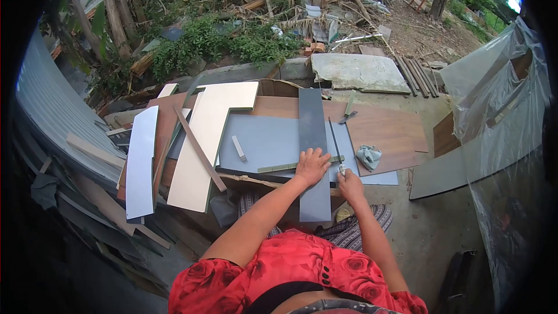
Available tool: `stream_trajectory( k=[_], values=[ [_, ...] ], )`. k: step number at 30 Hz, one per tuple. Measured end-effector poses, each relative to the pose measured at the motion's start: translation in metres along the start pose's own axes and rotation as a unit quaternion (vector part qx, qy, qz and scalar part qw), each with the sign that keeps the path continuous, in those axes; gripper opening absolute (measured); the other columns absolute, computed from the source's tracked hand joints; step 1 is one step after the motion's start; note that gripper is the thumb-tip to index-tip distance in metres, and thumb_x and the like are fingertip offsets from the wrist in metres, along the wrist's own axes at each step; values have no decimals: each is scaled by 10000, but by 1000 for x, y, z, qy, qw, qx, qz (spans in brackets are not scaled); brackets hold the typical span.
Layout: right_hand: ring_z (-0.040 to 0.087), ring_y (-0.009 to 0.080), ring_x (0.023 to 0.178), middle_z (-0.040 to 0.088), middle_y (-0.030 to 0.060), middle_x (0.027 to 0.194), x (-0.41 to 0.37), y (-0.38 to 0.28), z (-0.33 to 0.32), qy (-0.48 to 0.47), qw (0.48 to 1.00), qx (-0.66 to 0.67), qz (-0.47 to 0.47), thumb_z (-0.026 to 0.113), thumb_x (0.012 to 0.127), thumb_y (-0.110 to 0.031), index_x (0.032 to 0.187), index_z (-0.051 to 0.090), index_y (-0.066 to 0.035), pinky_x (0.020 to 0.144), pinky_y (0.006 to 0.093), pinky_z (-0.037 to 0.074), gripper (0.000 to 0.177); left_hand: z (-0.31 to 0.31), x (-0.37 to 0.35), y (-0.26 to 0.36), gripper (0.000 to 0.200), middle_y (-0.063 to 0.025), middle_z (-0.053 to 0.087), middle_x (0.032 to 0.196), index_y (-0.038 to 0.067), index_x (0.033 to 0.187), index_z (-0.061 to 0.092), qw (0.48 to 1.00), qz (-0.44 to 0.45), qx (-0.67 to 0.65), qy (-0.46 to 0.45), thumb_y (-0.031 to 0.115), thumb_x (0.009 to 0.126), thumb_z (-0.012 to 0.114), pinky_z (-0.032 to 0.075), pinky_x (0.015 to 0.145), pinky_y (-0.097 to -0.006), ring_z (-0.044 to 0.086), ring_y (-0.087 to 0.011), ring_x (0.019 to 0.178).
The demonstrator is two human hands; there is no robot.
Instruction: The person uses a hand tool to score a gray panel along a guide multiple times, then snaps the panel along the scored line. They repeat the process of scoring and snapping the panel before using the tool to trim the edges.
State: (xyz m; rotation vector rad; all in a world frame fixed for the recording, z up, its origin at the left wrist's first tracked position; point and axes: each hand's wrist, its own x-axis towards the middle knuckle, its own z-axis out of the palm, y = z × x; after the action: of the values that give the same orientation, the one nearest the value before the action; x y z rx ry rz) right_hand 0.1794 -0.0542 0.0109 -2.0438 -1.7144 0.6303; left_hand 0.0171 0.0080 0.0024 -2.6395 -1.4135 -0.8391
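My left hand (313,166) lies open with its palm down on a long dark grey board (313,122), which runs lengthwise away from me. In my right hand (350,186), closed round a pale handle, is a long thin dark tool (334,137), perhaps a file. It points away from me, just right of the board. A greenish strip (276,168) lies crosswise and passes beneath the board near my left hand. Grey-blue sheet (261,134) is under these things. To the right rest a crumpled grey cloth (368,156) and a hammer (349,114).
Cut cream board (203,134), white board (141,163) and a narrow brown strip (199,150) lie at the left. A small pale block (239,148) sits on the sheet. Brown wood-grain panel (389,134) is at right, with clear plastic sheeting (500,99) hanging beyond.
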Motion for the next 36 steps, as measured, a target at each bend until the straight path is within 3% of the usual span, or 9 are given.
stream_trajectory(
  k=[8, 11, 22, 28, 31, 34, 36],
  values=[
    [571, 459, 703, 581, 249, 684, -96, 31, 4, 14, 999, 27, 22, 521, 889, -358, 837, 477, -22, 604, 527, 417, 343, 0, 3, 5, 190, -18, 482, 870, 231, 971, 573, 999, -32, 18, -14, 302, 801, 620, 360, 705, -385, 478, -227, 827],
    [583, 480, 760, 605, 272, 738, -127, 34, -1, -28, 997, 40, 52, 489, 900, -368, 914, 484, -28, 678, 548, 430, 340, 1, -2, 5, 184, -17, 482, 874, 231, 969, 571, 999, -35, 16, -21, 304, 806, 616, 360, 707, -385, 478, -229, 827],
    [595, 456, 830, 621, 277, 829, 0, 0, 0, 6, 1000, 1, -2, 487, 884, -371, 941, 538, -13, 739, 521, 449, 366, -2, -1, 2, 176, -27, 483, 896, 218, 966, 578, 1000, -19, -5, -23, 301, 813, 606, 363, 706, -388, 479, -230, 849],
    [596, 457, 786, 617, 270, 780, -75, 15, -7, -12, 1000, 16, 13, 489, 894, -354, 946, 536, -23, 697, 530, 447, 338, -2, 1, 5, 177, -30, 487, 894, 213, 973, 583, 999, -39, -4, -28, 296, 818, 602, 362, 714, -399, 481, -237, 859],
    [571, 468, 738, 587, 266, 715, -123, 37, 4, 13, 999, 41, 9, 523, 886, -337, 855, 495, -10, 636, 531, 422, 330, -1, -1, 2, 178, -31, 486, 902, 212, 970, 579, 999, -39, 3, -26, 295, 814, 607, 363, 716, -399, 482, -237, 860],
    [568, 468, 716, 584, 264, 704, -132, 43, -1, 14, 998, 52, 35, 528, 885, -330, 853, 488, -13, 620, 527, 419, 321, -1, -1, 5, 180, -30, 487, 904, 210, 969, 579, 999, -29, 6, -22, 297, 813, 607, 363, 716, -398, 481, -236, 861],
    [581, 469, 748, 604, 268, 744, -105, 34, -9, -13, 1000, 7, 22, 503, 888, -339, 900, 492, -27, 673, 542, 429, 312, -6, 0, 5, 194, -30, 492, 908, 211, 983, 584, 999, -30, -3, -39, 299, 812, 605, 363, 722, -398, 483, -236, 869]
  ],
)
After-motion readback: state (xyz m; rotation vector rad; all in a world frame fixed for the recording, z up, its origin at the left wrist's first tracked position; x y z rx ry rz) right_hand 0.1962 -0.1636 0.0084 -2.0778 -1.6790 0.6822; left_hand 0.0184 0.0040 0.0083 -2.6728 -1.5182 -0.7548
